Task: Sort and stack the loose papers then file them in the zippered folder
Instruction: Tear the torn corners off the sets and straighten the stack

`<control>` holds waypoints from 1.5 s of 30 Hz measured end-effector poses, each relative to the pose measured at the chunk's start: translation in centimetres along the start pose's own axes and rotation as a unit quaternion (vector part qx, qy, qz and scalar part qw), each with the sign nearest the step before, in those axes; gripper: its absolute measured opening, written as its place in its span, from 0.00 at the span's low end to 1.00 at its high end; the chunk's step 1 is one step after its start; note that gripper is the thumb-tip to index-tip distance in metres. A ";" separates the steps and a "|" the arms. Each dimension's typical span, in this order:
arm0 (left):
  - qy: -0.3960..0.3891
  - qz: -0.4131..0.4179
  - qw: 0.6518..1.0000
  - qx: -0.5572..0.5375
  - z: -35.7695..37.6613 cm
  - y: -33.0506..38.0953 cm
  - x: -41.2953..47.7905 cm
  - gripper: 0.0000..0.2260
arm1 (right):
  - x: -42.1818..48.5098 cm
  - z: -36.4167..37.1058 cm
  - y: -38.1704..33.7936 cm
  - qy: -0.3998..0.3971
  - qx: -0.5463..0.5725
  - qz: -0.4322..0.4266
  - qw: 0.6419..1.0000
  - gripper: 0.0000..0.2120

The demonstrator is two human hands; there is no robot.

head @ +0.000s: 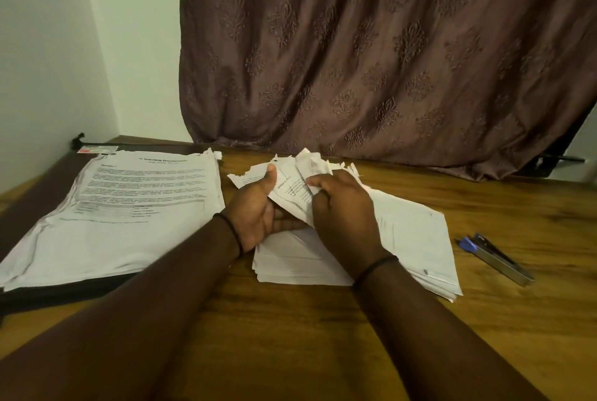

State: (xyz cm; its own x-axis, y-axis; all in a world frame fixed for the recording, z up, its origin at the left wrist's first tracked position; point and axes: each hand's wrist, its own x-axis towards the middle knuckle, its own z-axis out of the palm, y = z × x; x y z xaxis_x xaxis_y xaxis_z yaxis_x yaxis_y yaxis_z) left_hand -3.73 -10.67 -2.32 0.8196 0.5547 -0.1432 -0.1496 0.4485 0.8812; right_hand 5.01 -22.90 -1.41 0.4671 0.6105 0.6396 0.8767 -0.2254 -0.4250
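Both my hands hold a bunch of torn, crumpled paper pieces [290, 187] above the middle of the table. My left hand [258, 207] grips them from the left with the thumb on top. My right hand [342, 207] closes on them from the right. Under my hands lies a loose pile of white sheets [416, 239]. To the left a thick stack of printed papers [129, 207] rests on a dark open zippered folder [58, 294].
A blue and metal stapler [497, 257] lies on the wooden table [290, 320] at the right. A brown patterned curtain [387, 61] hangs behind the table's far edge. A white wall corner stands at the left.
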 end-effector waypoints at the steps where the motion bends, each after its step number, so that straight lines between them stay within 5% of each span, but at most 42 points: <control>1: 0.002 0.003 1.000 -0.007 0.0 0.0 0.0 0.25 | -0.1 0.0 -0.2 -0.047 -0.023 0.002 0.999 0.15; 4: 0.012 0.010 1.000 -0.025 0.0 0.0 -0.1 0.26 | -0.4 0.1 -0.4 -0.116 -0.077 -0.002 0.990 0.26; 7: 0.012 0.009 1.000 -0.012 -0.1 -0.1 0.0 0.27 | -0.2 0.2 -0.1 -0.103 -0.077 -0.007 0.992 0.23; 11: 0.015 0.001 1.000 0.011 -0.1 -0.2 0.1 0.28 | 0.0 0.6 0.4 -0.015 -0.054 -0.025 0.998 0.13; 14: 0.023 0.000 1.000 0.014 0.0 -0.1 0.1 0.27 | 0.0 0.2 0.3 0.099 0.030 0.051 0.993 0.07; 18: 0.026 0.000 1.000 0.002 0.0 -0.1 0.0 0.25 | 0.0 -0.4 0.9 0.172 0.069 0.039 0.982 0.12; 27: 0.011 -0.017 0.999 -0.037 -0.1 0.1 -0.2 0.23 | -0.2 0.3 -0.4 -0.071 -0.064 -0.083 0.992 0.17; 34: -0.004 -0.014 1.000 0.000 0.2 0.3 -0.2 0.30 | 0.0 1.0 0.2 0.013 -0.106 -0.155 0.982 0.07; 40: -0.014 -0.003 0.999 0.045 0.2 0.3 -0.3 0.31 | 0.1 0.8 0.1 0.048 -0.006 -0.041 0.998 0.07; 45: 0.025 0.004 0.999 0.048 0.4 0.1 -0.4 0.16 | 0.3 0.2 0.7 0.092 0.123 0.129 0.980 0.07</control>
State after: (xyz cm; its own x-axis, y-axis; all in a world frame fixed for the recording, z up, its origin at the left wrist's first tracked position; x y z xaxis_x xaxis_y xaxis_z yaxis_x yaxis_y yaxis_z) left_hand -3.88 -11.14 -2.04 0.7899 0.5931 -0.1558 -0.1000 0.3753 0.9215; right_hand 5.70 -22.76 -1.62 0.7014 0.4053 0.5863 0.6838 -0.1505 -0.7140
